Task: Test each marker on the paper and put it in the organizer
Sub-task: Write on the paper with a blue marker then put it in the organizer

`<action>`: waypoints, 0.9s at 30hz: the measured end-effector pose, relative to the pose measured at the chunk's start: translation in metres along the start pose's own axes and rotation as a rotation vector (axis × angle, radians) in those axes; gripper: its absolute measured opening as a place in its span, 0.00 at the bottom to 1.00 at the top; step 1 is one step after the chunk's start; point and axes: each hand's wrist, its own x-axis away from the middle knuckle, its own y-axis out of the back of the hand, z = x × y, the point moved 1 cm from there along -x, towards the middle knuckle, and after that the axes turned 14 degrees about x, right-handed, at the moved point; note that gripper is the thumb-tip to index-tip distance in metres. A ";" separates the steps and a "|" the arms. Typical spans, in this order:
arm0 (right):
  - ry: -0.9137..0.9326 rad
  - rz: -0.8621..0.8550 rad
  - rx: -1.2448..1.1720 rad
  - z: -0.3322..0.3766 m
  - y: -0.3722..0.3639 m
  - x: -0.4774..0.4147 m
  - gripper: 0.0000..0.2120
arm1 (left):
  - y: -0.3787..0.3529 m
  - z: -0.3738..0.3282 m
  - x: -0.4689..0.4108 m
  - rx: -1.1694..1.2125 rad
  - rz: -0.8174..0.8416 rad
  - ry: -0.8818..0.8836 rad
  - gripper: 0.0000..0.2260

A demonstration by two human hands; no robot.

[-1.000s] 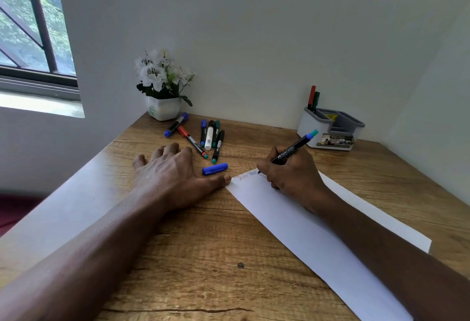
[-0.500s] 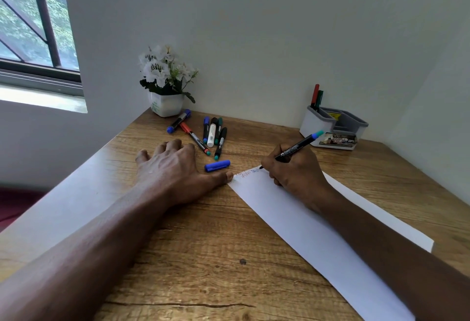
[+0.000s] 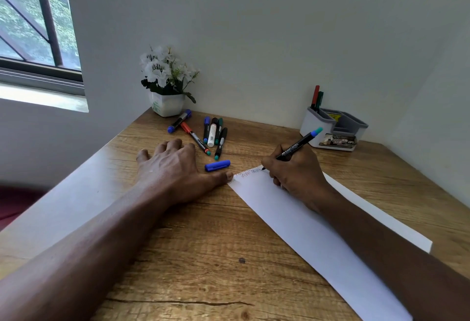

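Marker (image 3: pixel 295 148) tip on paper (image 3: pixel 305 221), gripped by right hand (image 3: pixel 295 173).
Left hand (image 3: pixel 173 168) lies flat, fingers straight, thumb touching the paper corner beside a blue cap (image 3: pixel 217 165).

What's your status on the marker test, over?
Right hand grips Faber-Castell marker, tip on paper. Left hand flat, thumb at paper corner. Blue cap loose by thumb. Organizer unobstructed.

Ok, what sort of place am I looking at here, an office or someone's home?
Probably a study corner in a home, though I can't be sure: a wooden desk set in a room corner, a pot of white flowers at its back, and a small organizer.
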 end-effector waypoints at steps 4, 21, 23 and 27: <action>-0.044 0.002 -0.043 0.000 0.000 0.002 0.06 | 0.000 0.000 0.000 0.009 -0.003 -0.006 0.50; 0.054 0.128 -0.463 0.005 0.013 0.005 0.14 | -0.001 -0.002 0.000 0.157 -0.125 -0.292 0.19; 0.080 0.145 -0.454 0.006 0.014 0.006 0.14 | -0.001 -0.003 -0.001 0.139 -0.105 -0.290 0.20; 0.132 0.145 -0.441 0.007 0.015 0.008 0.09 | -0.001 -0.004 0.000 0.173 -0.114 -0.306 0.17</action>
